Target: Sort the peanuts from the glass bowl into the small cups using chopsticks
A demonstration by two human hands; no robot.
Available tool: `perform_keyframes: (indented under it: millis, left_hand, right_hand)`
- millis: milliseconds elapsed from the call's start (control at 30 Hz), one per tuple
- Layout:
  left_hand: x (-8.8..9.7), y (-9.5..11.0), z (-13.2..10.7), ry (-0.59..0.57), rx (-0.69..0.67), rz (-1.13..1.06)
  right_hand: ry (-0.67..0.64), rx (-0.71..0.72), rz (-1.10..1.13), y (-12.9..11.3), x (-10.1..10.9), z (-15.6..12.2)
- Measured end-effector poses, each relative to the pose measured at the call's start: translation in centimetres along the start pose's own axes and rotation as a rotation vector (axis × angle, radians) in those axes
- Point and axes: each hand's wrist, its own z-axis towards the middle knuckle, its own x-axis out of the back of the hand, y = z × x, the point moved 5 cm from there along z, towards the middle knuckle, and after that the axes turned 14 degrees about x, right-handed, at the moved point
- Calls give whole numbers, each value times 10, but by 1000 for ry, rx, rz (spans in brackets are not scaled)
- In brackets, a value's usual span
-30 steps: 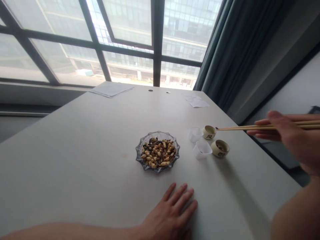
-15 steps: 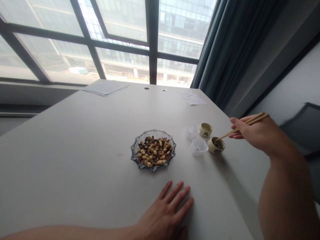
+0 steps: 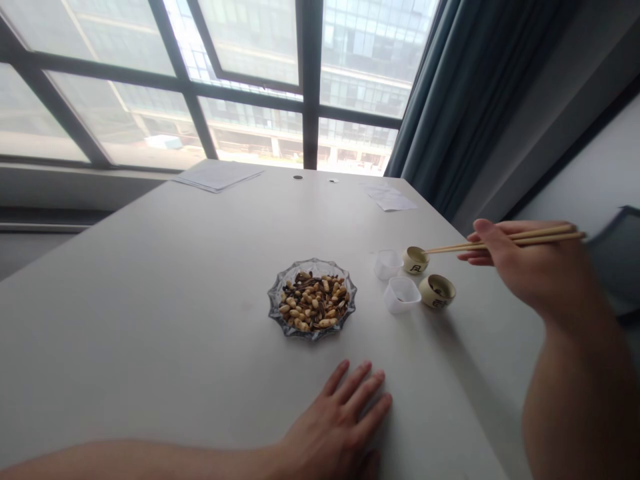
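Head view: holds a pair of wooden chopsticks point(image 3: 505, 241) in the closed grip of the right hand point(image 3: 525, 267), with thumb uppermost and with the shafts close together and nearly level. Lays the left hand point(image 3: 337, 423) palm down on the white bench point(image 3: 150, 320), with fingers loosely spread and nothing held. Brings the chopstick tips up to the right-hand rim of the farther cup point(image 3: 415, 267), a small pale one with a dark character on its side; cannot tell from here about contact with the rim, or about anything pinched between the tips. Could lose a small piece outside the cup through a slackened squeeze or crossed tips, and could tip the cup over through too low a sweep against the rim. Next outward, shows a nearer cup point(image 3: 438, 292) with dark bits inside, then, just to the left of both cups, a nearer clear tub point(image 3: 403, 293) and a farther clear tub point(image 3: 388, 265); could shift several at once with one bump, because of such tight spacing. Farther left, shows a scalloped glass bowl point(image 3: 275, 305) with a mix of peanuts and dark seeds point(image 3: 315, 303), just beyond the left fingertips; could jog it through a careless forward push. At the far end, shows loose papers point(image 3: 220, 177) on the left and a crumpled sheet point(image 3: 393, 198) on the right, near a dark curtain point(image 3: 425, 107).
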Motion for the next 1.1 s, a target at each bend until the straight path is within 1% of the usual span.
perform_keyframes:
  millis: [33, 67, 100, 133, 167, 267, 333, 400, 467, 600, 667, 867, 1100]
  left_hand:
    - [0, 1, -1, 1, 1, 6]
    - [0, 1, -1, 3, 4, 12]
    - [-1, 2, -2, 6, 6, 19]
    - [-2, 2, -2, 9, 8, 25]
    - [-2, 3, -2, 13, 7, 31]
    - [-4, 2, -2, 29, -6, 48]
    - [-3, 1, -3, 42, -27, 59]
    - [-1, 1, -4, 59, -52, 70]
    - [2, 1, -5, 84, -71, 85]
    - [6, 2, -7, 126, -80, 120]
    - [6, 2, -6, 132, -80, 133]
    - [5, 2, -7, 144, -82, 143]
    - [7, 2, -7, 152, -82, 145]
  right_hand:
    - [28, 45, 12, -11, -5, -4]
    - [28, 65, 38, -21, -15, -9]
    - [-21, 74, 114, -29, -29, -15]
    - [-95, 88, 220, -37, -47, -22]
    - [-196, 113, 326, -46, -66, -31]
    - [-442, 264, 513, -64, -119, -58]
    - [-550, 325, 571, -68, -146, -72]
    - [-611, 342, 600, -66, -164, -80]
    - [-624, 338, 592, -60, -172, -83]
    - [-543, 304, 515, -48, -171, -80]
    - [-525, 265, 538, -45, -171, -82]
    - [-563, 170, 624, -38, -186, -94]
    - [-540, 71, 689, -27, -195, -97]
